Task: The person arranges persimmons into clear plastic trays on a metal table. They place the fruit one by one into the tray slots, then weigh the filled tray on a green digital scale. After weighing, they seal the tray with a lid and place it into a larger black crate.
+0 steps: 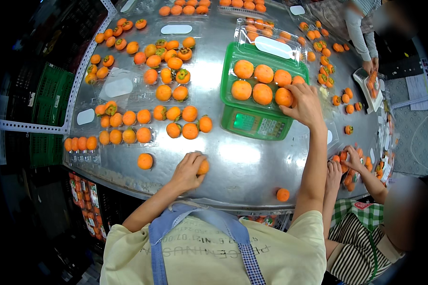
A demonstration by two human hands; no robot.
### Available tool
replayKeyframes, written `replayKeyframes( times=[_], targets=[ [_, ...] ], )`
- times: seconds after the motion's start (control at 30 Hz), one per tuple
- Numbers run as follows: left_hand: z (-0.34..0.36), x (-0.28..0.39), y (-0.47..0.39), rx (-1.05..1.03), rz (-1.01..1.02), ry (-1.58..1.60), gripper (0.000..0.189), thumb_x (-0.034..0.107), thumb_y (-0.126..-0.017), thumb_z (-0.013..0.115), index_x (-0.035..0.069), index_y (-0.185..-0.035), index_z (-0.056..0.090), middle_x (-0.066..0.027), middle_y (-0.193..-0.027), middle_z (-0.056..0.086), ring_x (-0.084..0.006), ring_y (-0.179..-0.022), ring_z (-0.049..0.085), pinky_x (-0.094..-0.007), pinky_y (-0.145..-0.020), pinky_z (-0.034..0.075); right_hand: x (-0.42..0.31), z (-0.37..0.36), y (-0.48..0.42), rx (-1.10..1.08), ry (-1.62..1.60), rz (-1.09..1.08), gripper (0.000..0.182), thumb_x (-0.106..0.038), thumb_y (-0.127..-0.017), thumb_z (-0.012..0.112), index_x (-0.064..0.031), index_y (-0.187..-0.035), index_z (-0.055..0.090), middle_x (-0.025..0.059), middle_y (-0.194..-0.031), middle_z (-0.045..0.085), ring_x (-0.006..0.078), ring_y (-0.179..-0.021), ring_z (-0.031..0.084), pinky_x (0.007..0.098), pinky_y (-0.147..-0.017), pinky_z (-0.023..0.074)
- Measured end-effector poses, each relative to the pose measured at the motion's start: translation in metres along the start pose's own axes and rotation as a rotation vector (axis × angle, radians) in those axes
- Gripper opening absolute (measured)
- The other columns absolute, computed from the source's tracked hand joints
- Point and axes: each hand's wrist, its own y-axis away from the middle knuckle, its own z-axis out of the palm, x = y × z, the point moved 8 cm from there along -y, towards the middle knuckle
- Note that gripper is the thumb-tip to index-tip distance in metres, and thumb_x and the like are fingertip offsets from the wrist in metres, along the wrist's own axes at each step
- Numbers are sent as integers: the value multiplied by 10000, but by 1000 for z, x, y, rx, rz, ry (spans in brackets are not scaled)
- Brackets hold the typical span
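Observation:
A green digital scale stands before me with a clear plastic clamshell tray on its pan. Two rows of orange persimmons sit in the tray, and its hinged lid with a white oval label is raised on the far side. My right hand has its fingers around the persimmon at the near right end of the tray. On the metal table, my left hand curls around another persimmon. Single persimmons lie to either side.
Filled trays and loose persimmons cover the table's left side. At right, one co-worker's hands touch packed fruit; another person's hands hold a pack over a white scale. Green crates stand at left, beyond a perforated metal frame.

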Motion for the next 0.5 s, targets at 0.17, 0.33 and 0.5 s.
replayKeyframes(
  times=[0.17,0.33,0.5],
  targets=[
    [2,-2,-1,-15,-11,1,547,118,-690,733,77,-1193,522,-131,-1187,506,-337,-1102,506,-407,-927,457,5,11,-1,-102,30,9,516,-263,-620,778,-79,-1089,665,83,-1005,633,268,-996,557,399,-892,402],
    [3,-3,-3,-22,-13,3,551,122,-683,741,70,-1188,526,-142,-1183,510,-343,-1111,506,-413,-935,454,9,15,4,-114,-36,57,537,-264,-652,797,-81,-1135,651,86,-1049,629,281,-1013,550,397,-897,402],
    [3,-3,-4,-24,-12,5,552,124,-676,745,68,-1182,531,-148,-1180,516,-349,-1115,507,-418,-937,454,9,6,9,-31,-106,69,539,-254,-679,800,-73,-1158,633,93,-1135,622,277,-1072,552,394,-915,402]
  ],
)
